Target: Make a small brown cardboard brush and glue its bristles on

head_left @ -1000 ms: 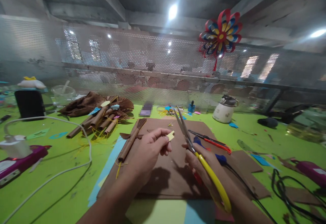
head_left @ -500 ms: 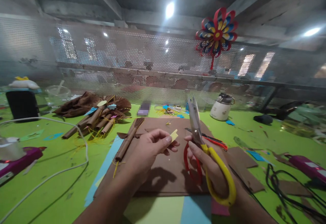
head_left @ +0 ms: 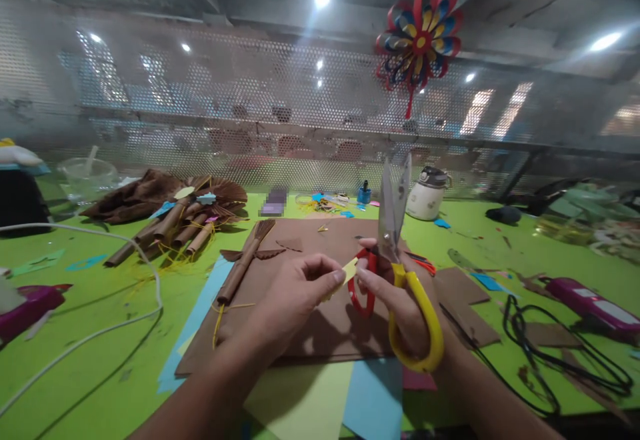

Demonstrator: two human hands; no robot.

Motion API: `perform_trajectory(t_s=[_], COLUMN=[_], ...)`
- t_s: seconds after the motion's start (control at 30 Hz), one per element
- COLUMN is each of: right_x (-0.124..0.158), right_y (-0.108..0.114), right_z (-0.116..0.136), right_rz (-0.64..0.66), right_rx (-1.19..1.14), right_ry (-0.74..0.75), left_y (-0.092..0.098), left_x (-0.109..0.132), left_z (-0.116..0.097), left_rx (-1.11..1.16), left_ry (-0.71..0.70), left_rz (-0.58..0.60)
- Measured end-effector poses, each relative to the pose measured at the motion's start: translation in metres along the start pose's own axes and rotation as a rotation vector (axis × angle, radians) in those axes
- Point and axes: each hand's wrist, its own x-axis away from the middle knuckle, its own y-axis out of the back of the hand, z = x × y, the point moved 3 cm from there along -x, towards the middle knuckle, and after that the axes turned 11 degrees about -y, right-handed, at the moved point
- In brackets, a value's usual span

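Note:
Between thumb and fingers, my left hand (head_left: 305, 297) pinches a small piece of pale yellow paper (head_left: 350, 271). My right hand (head_left: 395, 300) holds a pair of scissors (head_left: 393, 233) with one yellow and one red handle; the blades point up and stand slightly apart. My right fingertips are beside the paper's far end; whether they grip it I cannot tell. Below both hands lies a stack of brown paper (head_left: 320, 333). On its left part rests a rolled brown paper figure (head_left: 243, 263) with a fringed top, pleated side pieces and a yellow string.
More brown paper rolls (head_left: 173, 227) lie at the left near a white cable (head_left: 157, 280). A white bottle (head_left: 426, 193) stands behind on the right. A black cable (head_left: 555, 347) and a purple power strip (head_left: 593, 303) lie at the right. Behind is a perforated metal screen (head_left: 320, 127).
My hands have come closer together, with the right fingertips now beside the yellow paper. The scissor blades have spread a little. The whole view has shifted slightly.

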Motion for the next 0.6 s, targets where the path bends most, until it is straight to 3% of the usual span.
perform_trajectory(t_s=[0.43, 0.6], right_x=[0.002, 0.001], right_y=[0.0, 0.001], right_z=[0.009, 0.007], right_rz=[-0.065, -0.039], right_rx=[0.131, 0.164], right_ry=[-0.001, -0.05], left_y=[-0.007, -0.001], left_x=[0.002, 0.001], left_z=[0.01, 0.005], left_rx=[0.12, 0.131], left_ry=[0.128, 0.117], left_rz=[0.126, 0.01])
